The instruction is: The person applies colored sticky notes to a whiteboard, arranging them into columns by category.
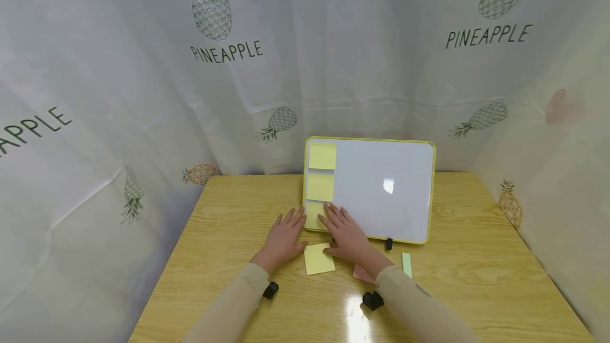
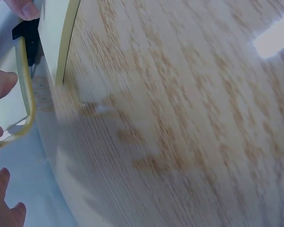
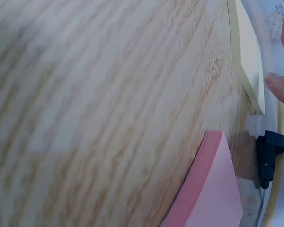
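Observation:
A white board with a yellow frame leans at the back, three yellow sticky notes down its left side. My right hand lies over its lower left, fingers straight and spread, fingertips at the lowest sticky note. At the board's left edge is my left hand, fingers extended, tips beside that same note. Above it are the middle note and the top note. A yellow sticky-note pad lies on the table between my hands, near both thumbs.
A pink sticky-note pad sits on the wooden table, partly under my right forearm in the head view. To its right is a pale green strip. Black feet support the board's lower edge. A pineapple-print curtain surrounds the table.

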Demonstrator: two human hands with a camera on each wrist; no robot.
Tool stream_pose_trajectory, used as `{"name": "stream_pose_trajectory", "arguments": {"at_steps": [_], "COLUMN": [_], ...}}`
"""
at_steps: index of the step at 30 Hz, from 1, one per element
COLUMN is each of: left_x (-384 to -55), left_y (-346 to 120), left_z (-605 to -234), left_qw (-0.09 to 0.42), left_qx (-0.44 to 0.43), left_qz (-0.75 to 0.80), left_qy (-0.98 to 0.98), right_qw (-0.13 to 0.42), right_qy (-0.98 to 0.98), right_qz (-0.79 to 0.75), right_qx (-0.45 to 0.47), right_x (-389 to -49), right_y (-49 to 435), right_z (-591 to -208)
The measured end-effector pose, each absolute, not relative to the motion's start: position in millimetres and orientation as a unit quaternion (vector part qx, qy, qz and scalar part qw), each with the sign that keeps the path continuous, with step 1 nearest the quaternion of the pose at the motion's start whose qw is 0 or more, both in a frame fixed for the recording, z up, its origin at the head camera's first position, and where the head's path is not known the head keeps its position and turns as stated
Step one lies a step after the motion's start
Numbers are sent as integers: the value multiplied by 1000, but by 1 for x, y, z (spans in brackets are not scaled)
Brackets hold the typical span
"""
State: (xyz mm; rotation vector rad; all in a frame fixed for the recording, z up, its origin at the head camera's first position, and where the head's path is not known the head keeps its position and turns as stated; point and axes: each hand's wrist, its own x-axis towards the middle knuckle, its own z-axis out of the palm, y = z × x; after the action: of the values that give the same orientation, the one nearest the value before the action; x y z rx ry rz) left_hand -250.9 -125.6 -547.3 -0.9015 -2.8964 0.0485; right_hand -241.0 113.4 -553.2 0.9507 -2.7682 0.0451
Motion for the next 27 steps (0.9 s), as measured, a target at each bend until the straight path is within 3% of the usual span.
{"name": "stream_pose_trajectory", "arguments": {"at_steps": [27], "left_x": [-228], "left_y": [-74], "left_z": [-536], "left_qw": [67], "left_qx": [-354], "left_qz": [-75], "left_qy": [-930], "right_qw": [127], "right_qy": [-937], "right_qz": [224], "right_qx": [236], "right_x": [-196], "right_y": [168], "right_z": [-550]}}
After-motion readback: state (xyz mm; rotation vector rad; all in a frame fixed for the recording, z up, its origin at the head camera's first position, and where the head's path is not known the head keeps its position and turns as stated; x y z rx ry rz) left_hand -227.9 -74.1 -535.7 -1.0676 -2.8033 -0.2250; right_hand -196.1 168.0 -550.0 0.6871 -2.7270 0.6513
